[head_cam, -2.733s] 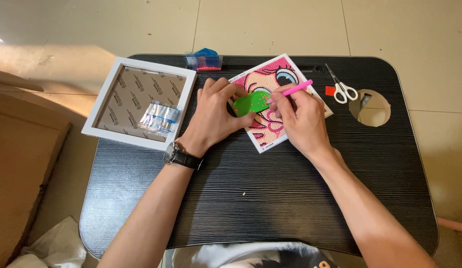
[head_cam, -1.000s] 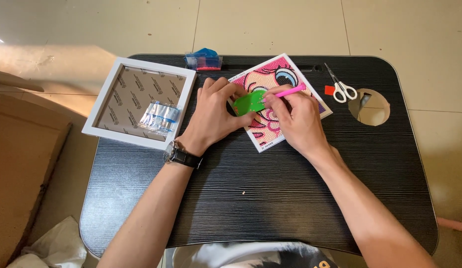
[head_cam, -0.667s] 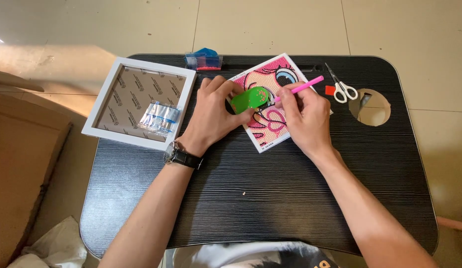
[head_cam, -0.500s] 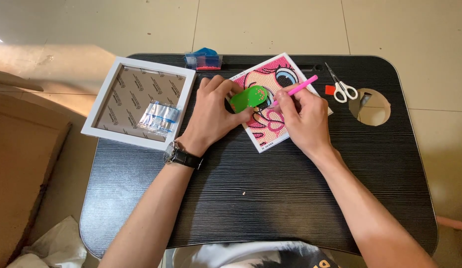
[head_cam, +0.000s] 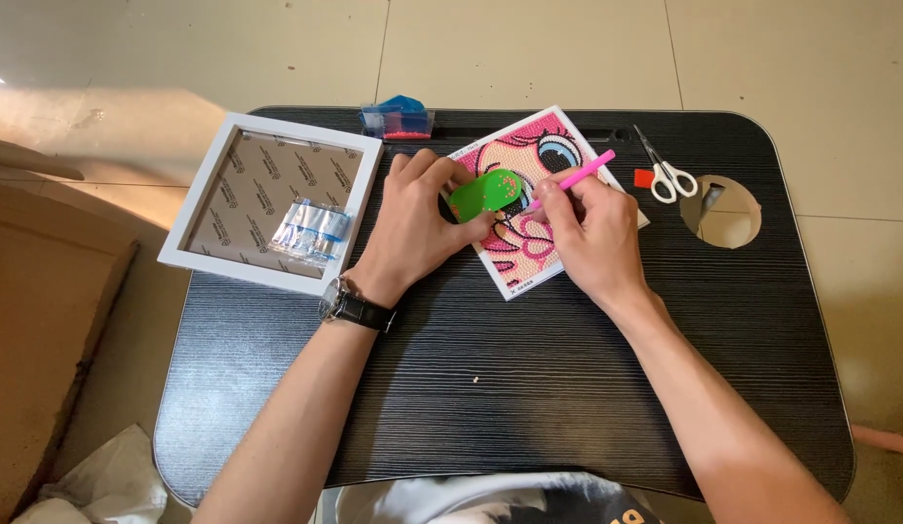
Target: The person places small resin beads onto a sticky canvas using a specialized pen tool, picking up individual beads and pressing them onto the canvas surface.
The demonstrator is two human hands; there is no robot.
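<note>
Between the two hands, on a black wood-grain tabletop (head_cam: 529, 369): a small green tray (head_cam: 484, 193), oval, smooth plastic, with a few tiny red beads on it. It is pinched by the left hand (head_cam: 418, 225), thumb under its near edge and fingers curled over its far edge; it sits over the upper left part of the canvas.

Right hand (head_cam: 589, 233): closed around a slim pink pen (head_cam: 574, 179), a straight plastic stick held like a pencil. Its upper end points up and away to the right; its tip comes down just right of the green tray, onto the canvas.

Under both hands: a square bead-art canvas (head_cam: 539, 160), white-bordered, set at a slant. Its surface is finely studded, with a cartoon face in pink, peach and blue, and the hands cover its lower half.

Left of the left hand, near: a white square picture frame (head_cam: 201, 193), flat, with a brown paper-covered panel inside; a small clear plastic packet (head_cam: 310, 229) lies on that panel.

Beyond the left hand, at the far tabletop edge: clear little bags with blue and red beads (head_cam: 398, 117).

Right of the right hand, near: small scissors (head_cam: 665, 167) with white handles, touching a small red square (head_cam: 645, 179); further right, a round cut-out in the tabletop (head_cam: 738, 230).

Left wrist: a dark-strapped watch (head_cam: 350, 306).
</note>
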